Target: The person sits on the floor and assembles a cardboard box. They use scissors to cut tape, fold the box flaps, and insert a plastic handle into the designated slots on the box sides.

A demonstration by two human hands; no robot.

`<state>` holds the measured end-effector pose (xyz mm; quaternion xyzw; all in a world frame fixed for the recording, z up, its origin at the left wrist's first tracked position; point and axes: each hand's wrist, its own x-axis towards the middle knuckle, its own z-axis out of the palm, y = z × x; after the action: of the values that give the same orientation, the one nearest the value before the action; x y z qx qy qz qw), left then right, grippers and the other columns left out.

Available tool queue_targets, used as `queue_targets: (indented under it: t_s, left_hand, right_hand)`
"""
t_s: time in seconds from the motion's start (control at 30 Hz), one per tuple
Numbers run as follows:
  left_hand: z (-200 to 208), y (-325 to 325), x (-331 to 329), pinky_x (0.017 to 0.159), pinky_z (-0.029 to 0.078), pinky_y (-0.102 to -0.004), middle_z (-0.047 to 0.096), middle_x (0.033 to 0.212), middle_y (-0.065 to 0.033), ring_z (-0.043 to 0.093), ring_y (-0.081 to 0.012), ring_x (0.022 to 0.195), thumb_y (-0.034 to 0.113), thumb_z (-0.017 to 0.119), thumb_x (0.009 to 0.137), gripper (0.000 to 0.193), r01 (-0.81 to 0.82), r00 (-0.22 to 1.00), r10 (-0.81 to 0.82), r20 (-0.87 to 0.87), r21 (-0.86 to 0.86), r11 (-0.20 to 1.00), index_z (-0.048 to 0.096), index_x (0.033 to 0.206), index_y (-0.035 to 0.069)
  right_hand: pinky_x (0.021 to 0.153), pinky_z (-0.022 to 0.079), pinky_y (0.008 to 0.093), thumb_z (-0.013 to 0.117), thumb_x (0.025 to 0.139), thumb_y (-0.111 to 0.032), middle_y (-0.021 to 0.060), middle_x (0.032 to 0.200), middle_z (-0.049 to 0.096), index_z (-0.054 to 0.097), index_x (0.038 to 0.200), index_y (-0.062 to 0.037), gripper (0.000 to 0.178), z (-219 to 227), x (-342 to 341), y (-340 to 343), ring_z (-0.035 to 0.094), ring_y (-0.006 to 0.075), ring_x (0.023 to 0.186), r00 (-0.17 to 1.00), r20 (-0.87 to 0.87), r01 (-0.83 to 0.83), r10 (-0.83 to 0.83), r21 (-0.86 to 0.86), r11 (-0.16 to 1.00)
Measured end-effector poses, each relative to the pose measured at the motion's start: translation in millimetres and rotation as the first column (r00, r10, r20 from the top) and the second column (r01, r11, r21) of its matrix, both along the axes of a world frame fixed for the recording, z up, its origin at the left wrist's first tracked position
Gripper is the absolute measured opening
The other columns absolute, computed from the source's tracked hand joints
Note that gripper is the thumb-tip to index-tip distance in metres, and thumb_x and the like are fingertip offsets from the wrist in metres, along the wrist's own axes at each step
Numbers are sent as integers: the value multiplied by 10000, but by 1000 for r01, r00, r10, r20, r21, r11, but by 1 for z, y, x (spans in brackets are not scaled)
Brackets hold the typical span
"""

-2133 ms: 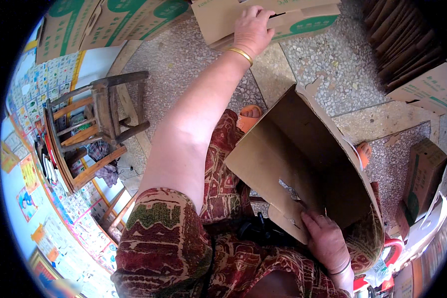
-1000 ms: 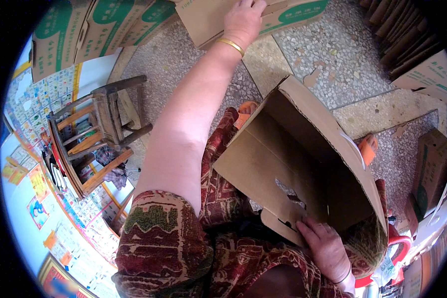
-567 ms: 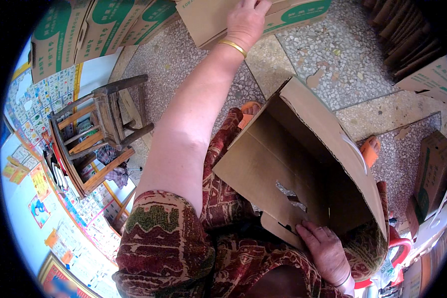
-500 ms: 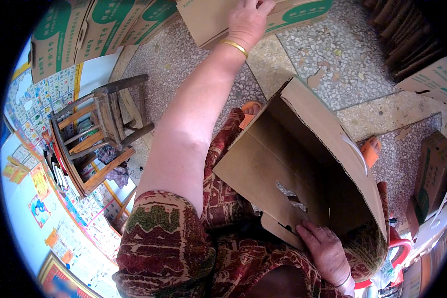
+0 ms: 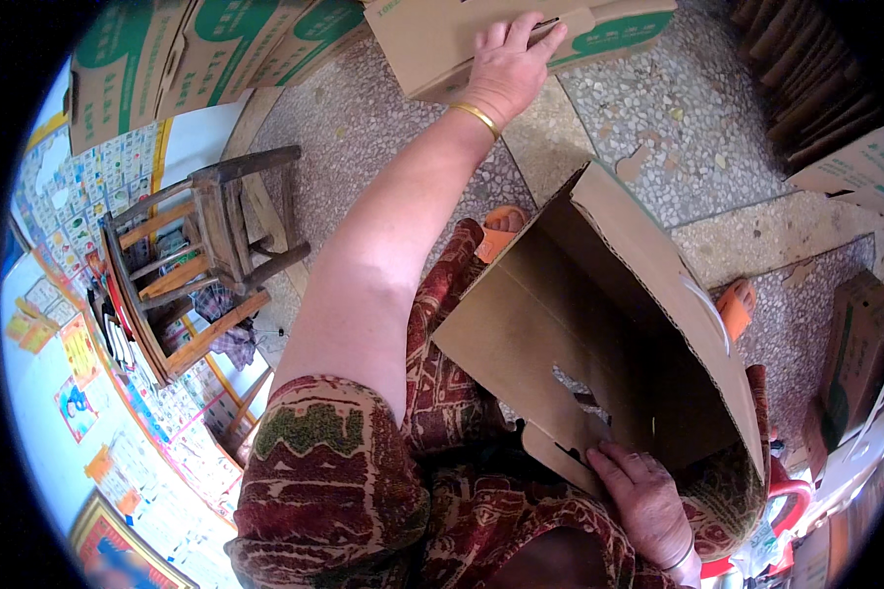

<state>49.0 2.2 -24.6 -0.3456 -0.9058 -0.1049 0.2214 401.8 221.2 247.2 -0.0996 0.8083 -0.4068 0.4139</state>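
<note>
An open brown cardboard box (image 5: pixel 521 294) rests tilted across my lap, its hollow inside facing up and a slot cut in its near wall. My right hand (image 5: pixel 648 506) grips that wall by its near edge, fingers over the inside and the thumb hidden. My left arm stretches forward to a closed cardboard box (image 5: pixel 417 44) with a green printed patch, standing on the floor. On top of it, by a flap edge, my left hand (image 5: pixel 511 69) lies with its fingers spread, not wrapped round anything I can see.
More green-printed boxes (image 5: pixel 216 59) stand in a row at far left. A wooden chair (image 5: pixel 216 236) lies beyond my left arm. Stacked flattened cardboard (image 5: pixel 805 88) fills the far right, with another box (image 5: pixel 855 344) below it. Orange sandals (image 5: pixel 735 309) are on my feet.
My left hand's fingers have spread apart on the closed box, where they were bunched before. The view has shifted slightly. My right hand keeps its hold on the open box.
</note>
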Motion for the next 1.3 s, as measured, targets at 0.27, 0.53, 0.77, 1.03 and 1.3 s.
queue_targets:
  t_s: [0.27, 0.53, 0.77, 1.03, 1.3]
  left_hand:
    - [6, 0, 2, 827, 422, -426, 522, 1180, -6, 486, -258, 972, 169, 699, 717, 452, -6, 996, 7, 89, -16, 1000, 656, 1158, 258]
    - [25, 0, -3, 889, 463, -403, 529, 1141, -58, 527, -288, 1018, 133, 694, 732, 389, -56, 954, -46, 297, 324, 944, 658, 1111, 213]
    - [20, -5, -11, 870, 487, -399, 557, 1059, -161, 566, -361, 987, 13, 657, 737, 317, -51, 941, -55, 334, 301, 952, 611, 1049, 39]
    - [6, -15, -45, 814, 500, -372, 619, 925, -152, 608, -318, 914, 55, 640, 800, 142, -81, 834, -168, 525, 419, 904, 645, 939, 24]
    - [10, -17, -49, 838, 482, -356, 623, 952, -122, 601, -289, 928, 114, 636, 828, 165, -126, 733, -156, 662, 358, 925, 642, 963, 18]
  right_hand:
    - [856, 501, 399, 534, 779, -56, 160, 1169, 595, 593, 1221, -67, 446, -2, 0, 0, 607, 315, 977, 1000, -18, 0, 0, -10, 1000]
    - [854, 502, 398, 539, 780, -66, 166, 1178, 594, 581, 1242, -70, 463, -1, 3, 2, 604, 323, 967, 1000, -13, -13, 13, 2, 1000]
    - [857, 501, 395, 545, 778, -73, 165, 1181, 594, 584, 1237, -67, 461, -1, 2, 4, 600, 320, 980, 1000, -5, -8, 8, -15, 1000]
    - [852, 506, 394, 543, 784, -69, 162, 1168, 599, 593, 1224, -63, 443, 0, 0, 2, 607, 314, 975, 1000, -12, 13, -13, -16, 1000]
    - [848, 507, 393, 545, 785, -77, 162, 1175, 595, 591, 1228, -65, 445, -1, 0, 2, 607, 313, 965, 1000, -18, -3, 2, -12, 1000]
